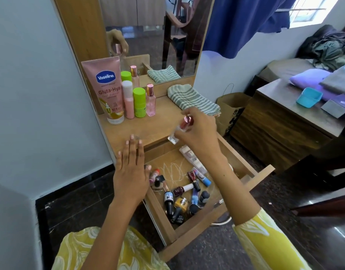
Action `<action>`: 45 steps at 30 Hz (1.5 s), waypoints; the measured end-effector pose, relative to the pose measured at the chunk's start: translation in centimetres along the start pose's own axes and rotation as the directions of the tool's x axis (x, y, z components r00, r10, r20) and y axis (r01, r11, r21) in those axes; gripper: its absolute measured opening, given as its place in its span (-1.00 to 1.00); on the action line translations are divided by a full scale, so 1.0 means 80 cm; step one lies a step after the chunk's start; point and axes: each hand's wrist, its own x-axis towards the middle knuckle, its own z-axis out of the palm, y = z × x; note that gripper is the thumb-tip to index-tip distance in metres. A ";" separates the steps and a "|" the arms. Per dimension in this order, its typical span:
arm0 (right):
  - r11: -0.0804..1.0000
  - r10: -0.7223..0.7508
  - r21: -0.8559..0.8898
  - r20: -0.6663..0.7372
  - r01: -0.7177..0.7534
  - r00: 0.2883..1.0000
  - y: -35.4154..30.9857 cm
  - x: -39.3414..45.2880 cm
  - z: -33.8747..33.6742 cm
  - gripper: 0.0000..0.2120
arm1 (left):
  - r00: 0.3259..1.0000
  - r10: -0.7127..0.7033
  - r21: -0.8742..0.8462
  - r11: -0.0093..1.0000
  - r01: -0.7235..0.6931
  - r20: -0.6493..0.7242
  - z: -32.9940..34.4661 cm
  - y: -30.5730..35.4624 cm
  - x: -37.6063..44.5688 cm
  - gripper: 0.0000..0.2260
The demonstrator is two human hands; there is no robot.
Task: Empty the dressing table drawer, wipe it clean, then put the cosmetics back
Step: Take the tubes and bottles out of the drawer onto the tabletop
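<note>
The wooden drawer (253, 173) of the dressing table stands pulled out. Inside it lie several nail polish bottles (182, 199) and a flat makeup palette (191, 155). My right hand (199, 130) holds a small clear perfume bottle with a rose-gold cap (180, 130), tilted, above the tabletop's front edge. My left hand (131, 172) is flat with straight fingers, its fingertips on the tabletop edge beside a small clear object. On the tabletop (140, 127) stand a pink Vaseline tube (107, 88), a pink bottle (128, 100), a green-capped bottle (139, 102) and a pink perfume bottle (150, 101).
A striped green cloth (191, 99) lies folded at the tabletop's back right, below the mirror (148, 36). A paper bag (231, 112) stands on the floor to the right. Beyond it is a dark wooden cabinet (281, 129) with a blue container (309, 97).
</note>
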 end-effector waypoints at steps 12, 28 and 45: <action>0.999 0.019 0.045 -0.110 -0.014 0.994 -0.001 0.086 0.090 -0.85 | 1.000 -0.016 -0.015 1.000 0.016 -0.023 0.005 -0.003 0.000 -0.35; 0.951 0.167 0.287 -0.161 -0.116 0.973 0.016 0.106 0.134 -0.73 | 0.999 -0.022 -0.004 1.000 0.022 -0.034 0.009 -0.002 -0.001 -0.34; 0.969 -0.226 0.071 0.641 0.236 0.733 0.041 -0.047 0.049 -0.76 | 0.994 0.086 -0.065 0.994 -0.082 0.065 -0.012 -0.021 0.000 -0.40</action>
